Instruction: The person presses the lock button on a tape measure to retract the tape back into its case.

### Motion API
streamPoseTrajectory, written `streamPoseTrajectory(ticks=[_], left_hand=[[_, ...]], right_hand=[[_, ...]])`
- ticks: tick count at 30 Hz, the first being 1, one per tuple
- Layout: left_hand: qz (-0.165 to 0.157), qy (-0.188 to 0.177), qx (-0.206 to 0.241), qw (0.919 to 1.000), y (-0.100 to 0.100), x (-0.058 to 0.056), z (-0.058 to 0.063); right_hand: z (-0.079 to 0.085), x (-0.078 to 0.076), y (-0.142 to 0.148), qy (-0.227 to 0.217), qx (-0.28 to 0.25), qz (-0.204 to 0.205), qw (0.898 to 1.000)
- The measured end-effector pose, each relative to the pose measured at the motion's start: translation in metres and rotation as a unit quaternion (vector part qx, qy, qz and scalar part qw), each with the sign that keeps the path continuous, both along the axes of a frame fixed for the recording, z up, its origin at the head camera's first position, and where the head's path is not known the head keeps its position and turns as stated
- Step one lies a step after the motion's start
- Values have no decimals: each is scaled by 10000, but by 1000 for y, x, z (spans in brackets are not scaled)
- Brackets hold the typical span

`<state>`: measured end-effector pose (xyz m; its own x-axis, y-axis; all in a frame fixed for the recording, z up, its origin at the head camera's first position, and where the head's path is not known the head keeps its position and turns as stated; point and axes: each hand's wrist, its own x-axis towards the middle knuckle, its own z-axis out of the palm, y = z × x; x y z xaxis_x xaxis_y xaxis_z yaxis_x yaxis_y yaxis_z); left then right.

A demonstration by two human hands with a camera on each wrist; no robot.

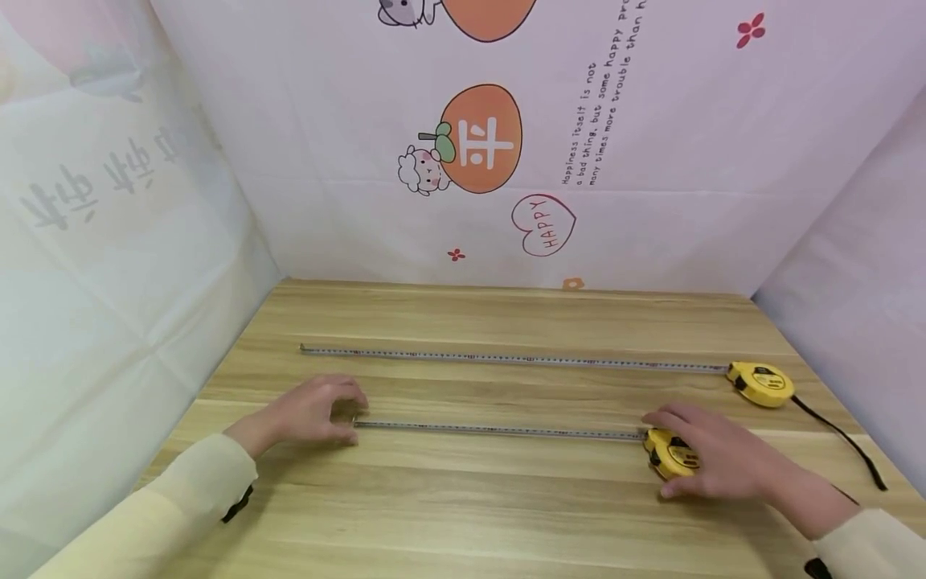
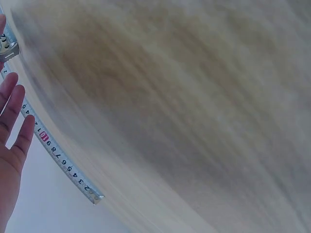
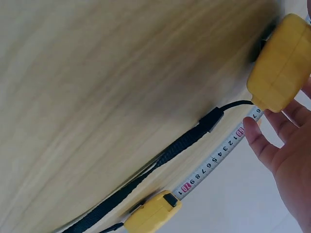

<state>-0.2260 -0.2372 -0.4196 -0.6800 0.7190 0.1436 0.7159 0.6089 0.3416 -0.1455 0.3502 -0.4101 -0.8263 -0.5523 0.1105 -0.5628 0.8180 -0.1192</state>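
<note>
Two yellow tape measures lie on the table with their blades drawn out to the left, roughly parallel. The near tape measure point(image 1: 660, 457) has the shorter blade point(image 1: 492, 429). Around its metal end hook point(image 2: 8, 51), my left hand point(image 1: 313, 412) has thumb and fingers spread, with a gap to the blade. My right hand point(image 1: 723, 454) spans the near case point(image 3: 282, 63), thumb on the near side and fingers on the far side, apparently loose; the palm side is partly hidden. Beyond lies the far tape measure point(image 1: 763, 384), its longer blade point(image 1: 470, 356) untouched.
The wooden table point(image 1: 434, 515) meets a printed white cloth backdrop point(image 1: 325, 161) at the back and sides. A black wrist strap point(image 1: 842, 441) trails from the far case toward the right edge. Another black strap point(image 3: 184, 141) runs from the near case.
</note>
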Motion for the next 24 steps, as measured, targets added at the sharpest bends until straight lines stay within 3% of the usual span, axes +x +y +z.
streamPoseTrajectory(ticks=[8, 15, 24], left_hand=[[-101, -68, 115, 9999, 0, 1, -5], [-52, -379, 107, 9992, -1, 0, -9], [-87, -367, 249, 9990, -1, 0, -9]], right_hand=[[-6, 1, 2, 77, 79, 43, 9999], [-7, 3, 2, 128, 63, 10, 9999], [-8, 4, 2, 177, 2, 51, 9998]])
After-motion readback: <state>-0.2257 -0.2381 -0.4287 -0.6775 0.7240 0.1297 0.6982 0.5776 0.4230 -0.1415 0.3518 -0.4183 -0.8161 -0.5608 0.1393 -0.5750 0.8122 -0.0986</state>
